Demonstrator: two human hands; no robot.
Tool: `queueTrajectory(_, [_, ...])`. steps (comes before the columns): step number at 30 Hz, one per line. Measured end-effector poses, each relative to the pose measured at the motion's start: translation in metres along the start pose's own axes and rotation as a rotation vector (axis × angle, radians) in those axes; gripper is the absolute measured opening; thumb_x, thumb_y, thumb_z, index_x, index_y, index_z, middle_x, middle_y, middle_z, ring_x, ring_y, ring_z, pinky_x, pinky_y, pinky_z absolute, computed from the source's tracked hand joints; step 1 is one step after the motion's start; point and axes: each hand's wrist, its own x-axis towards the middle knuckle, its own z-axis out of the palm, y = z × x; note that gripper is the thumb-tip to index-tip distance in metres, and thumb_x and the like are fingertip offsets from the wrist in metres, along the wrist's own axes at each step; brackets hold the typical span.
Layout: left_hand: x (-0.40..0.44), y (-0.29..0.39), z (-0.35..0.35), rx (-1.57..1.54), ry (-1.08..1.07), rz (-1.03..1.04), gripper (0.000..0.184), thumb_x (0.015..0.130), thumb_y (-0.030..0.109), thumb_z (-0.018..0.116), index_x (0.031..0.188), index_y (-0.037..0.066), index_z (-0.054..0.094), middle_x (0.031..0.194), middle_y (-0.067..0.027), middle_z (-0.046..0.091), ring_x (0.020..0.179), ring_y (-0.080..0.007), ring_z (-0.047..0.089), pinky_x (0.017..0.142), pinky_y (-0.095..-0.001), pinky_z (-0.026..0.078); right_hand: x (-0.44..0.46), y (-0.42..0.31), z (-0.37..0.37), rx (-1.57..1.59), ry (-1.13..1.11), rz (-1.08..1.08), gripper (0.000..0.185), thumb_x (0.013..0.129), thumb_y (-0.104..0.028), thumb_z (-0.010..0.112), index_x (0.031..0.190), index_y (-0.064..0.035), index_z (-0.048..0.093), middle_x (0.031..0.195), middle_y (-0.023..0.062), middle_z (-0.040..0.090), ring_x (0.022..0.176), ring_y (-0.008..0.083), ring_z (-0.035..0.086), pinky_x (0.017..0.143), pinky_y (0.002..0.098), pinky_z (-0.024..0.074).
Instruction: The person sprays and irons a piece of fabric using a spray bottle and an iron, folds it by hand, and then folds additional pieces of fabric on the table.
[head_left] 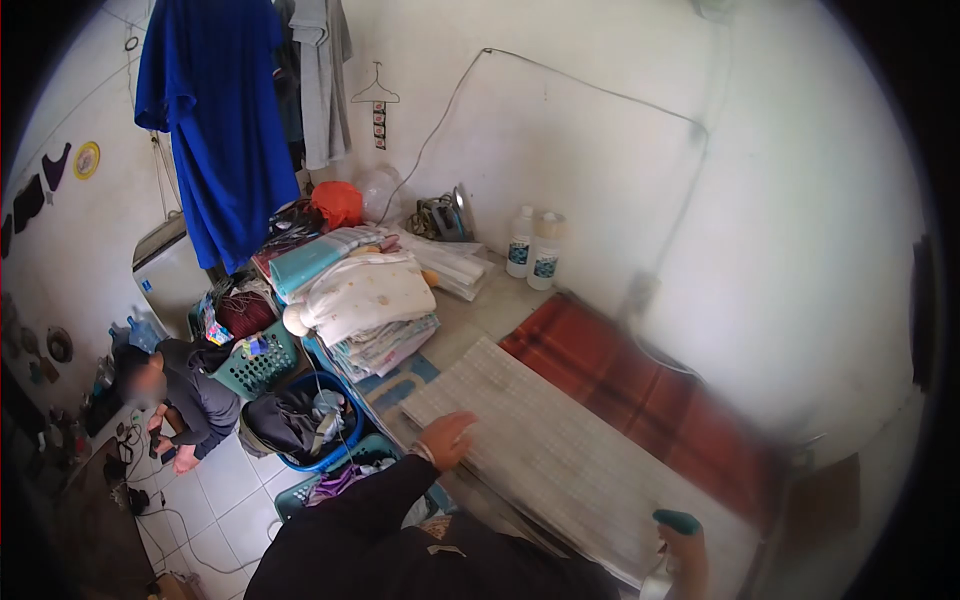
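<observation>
A pale checked cloth point(560, 430) lies flat and long across the table, beside a red plaid cloth point(640, 390). On the pale cloth's near left edge rests my left hand point(447, 440), its fingers together and partly smeared, so I cannot make out whether it grips the edge. At the lower right, my right hand point(688, 562) is wrapped round a spray bottle point(676, 521) with a green top, held over the cloth's right end. The bottle's lower part is mostly hidden and blurred.
Folded cloths point(365, 295) are stacked at the table's far left. Two white bottles point(544, 255) and an iron point(462, 212) stand by the wall. Baskets of clothes, including a blue tub point(352, 440), sit left of the table. Another person point(205, 390) crouches on the floor.
</observation>
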Motion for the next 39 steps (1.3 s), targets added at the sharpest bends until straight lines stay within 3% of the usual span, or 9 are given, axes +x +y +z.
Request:
queueTrajectory(5, [0.022, 0.106, 0.077, 0.448, -0.473, 0.002, 0.049, 0.086, 0.038, 0.048, 0.129, 0.014, 0.046, 0.138, -0.0104, 0.042, 0.127, -0.0275, 0.038, 0.100, -0.0524, 0.033, -0.064, 0.029, -0.116, -0.020, 0.097, 0.095, 0.039, 0.080, -0.021, 0.068, 0.116, -0.0078, 0.063, 0.104, 0.0179, 0.065, 0.085, 0.0259, 0.065, 0.074, 0.0389, 0.0527])
queueTrajectory(8, [0.029, 0.137, 0.113, 0.599, -0.854, -0.190, 0.059, 0.090, 0.049, 0.035, 0.141, 0.019, 0.031, 0.150, -0.0059, 0.022, 0.138, -0.0275, 0.021, 0.107, -0.0568, 0.018, -0.117, 0.045, -0.180, -0.365, 0.253, 0.338, 0.038, 0.081, -0.023, 0.067, 0.115, -0.0062, 0.063, 0.095, 0.0144, 0.066, 0.069, 0.0216, 0.062, 0.059, 0.0335, 0.0510])
queueTrajectory(10, [0.017, 0.132, 0.130, 0.617, -0.781, -0.180, 0.060, 0.090, 0.051, 0.034, 0.142, 0.019, 0.030, 0.151, -0.0057, 0.022, 0.138, -0.0271, 0.020, 0.108, -0.0564, 0.016, -0.145, 0.110, -0.229, -0.483, 0.220, -0.214, 0.043, 0.081, -0.033, 0.067, 0.115, -0.0069, 0.064, 0.094, 0.0133, 0.065, 0.071, 0.0211, 0.058, 0.063, 0.0340, 0.0487])
queueTrajectory(13, [-0.002, 0.108, 0.142, 0.608, -0.645, -0.151, 0.061, 0.090, 0.051, 0.034, 0.142, 0.019, 0.030, 0.151, -0.0056, 0.021, 0.138, -0.0268, 0.020, 0.108, -0.0569, 0.014, -0.149, 0.072, -0.234, -0.473, 0.198, -0.309, 0.044, 0.081, -0.031, 0.067, 0.117, -0.0063, 0.063, 0.093, 0.0129, 0.063, 0.074, 0.0215, 0.056, 0.066, 0.0358, 0.0467])
queueTrajectory(14, [-0.008, 0.103, 0.145, 0.566, -0.581, -0.133, 0.061, 0.089, 0.051, 0.037, 0.141, 0.019, 0.033, 0.151, -0.0057, 0.021, 0.138, -0.0269, 0.020, 0.107, -0.0577, 0.015, -0.127, 0.022, -0.225, -0.215, 0.384, 0.376, 0.043, 0.082, -0.025, 0.065, 0.120, -0.0059, 0.060, 0.096, 0.0152, 0.064, 0.080, 0.0202, 0.055, 0.070, 0.0390, 0.0449])
queueTrajectory(19, [-0.023, 0.125, 0.150, 0.603, -0.574, -0.266, 0.062, 0.088, 0.050, 0.039, 0.141, 0.018, 0.033, 0.150, -0.0083, 0.022, 0.138, -0.0297, 0.021, 0.107, -0.0581, 0.016, -0.032, 0.021, -0.228, 0.175, 0.261, -0.400, 0.032, 0.074, -0.018, 0.075, 0.099, -0.0024, 0.064, 0.081, 0.0020, 0.062, 0.067, 0.0095, 0.057, 0.057, 0.0240, 0.0472])
queueTrajectory(31, [-0.053, 0.115, 0.155, 0.553, -0.373, -0.266, 0.064, 0.082, 0.042, 0.049, 0.140, 0.016, 0.036, 0.149, -0.0113, 0.025, 0.137, -0.0327, 0.021, 0.108, -0.0570, 0.015, 0.230, 0.006, -0.080, 0.228, 0.206, -0.527, 0.037, 0.069, -0.018, 0.079, 0.100, -0.0053, 0.062, 0.087, 0.0057, 0.065, 0.079, 0.0142, 0.061, 0.072, 0.0305, 0.0486])
queueTrajectory(37, [-0.055, 0.104, 0.159, 0.515, -0.382, -0.304, 0.067, 0.075, 0.023, 0.045, 0.141, 0.016, 0.035, 0.148, -0.0123, 0.028, 0.137, -0.0343, 0.023, 0.107, -0.0584, 0.014, 0.200, 0.059, -0.148, -0.124, 0.284, -0.507, 0.046, 0.071, -0.032, 0.075, 0.105, -0.0035, 0.063, 0.097, 0.0128, 0.067, 0.091, 0.0232, 0.064, 0.079, 0.0353, 0.0490])
queueTrajectory(39, [-0.053, 0.104, 0.159, 0.518, -0.372, -0.329, 0.071, 0.071, 0.019, 0.044, 0.141, 0.016, 0.036, 0.148, -0.0120, 0.028, 0.137, -0.0351, 0.023, 0.106, -0.0611, 0.014, 0.167, 0.059, -0.215, -0.195, 0.401, -0.115, 0.031, 0.078, -0.028, 0.069, 0.097, -0.0038, 0.066, 0.090, 0.0107, 0.067, 0.081, 0.0212, 0.064, 0.073, 0.0339, 0.0501])
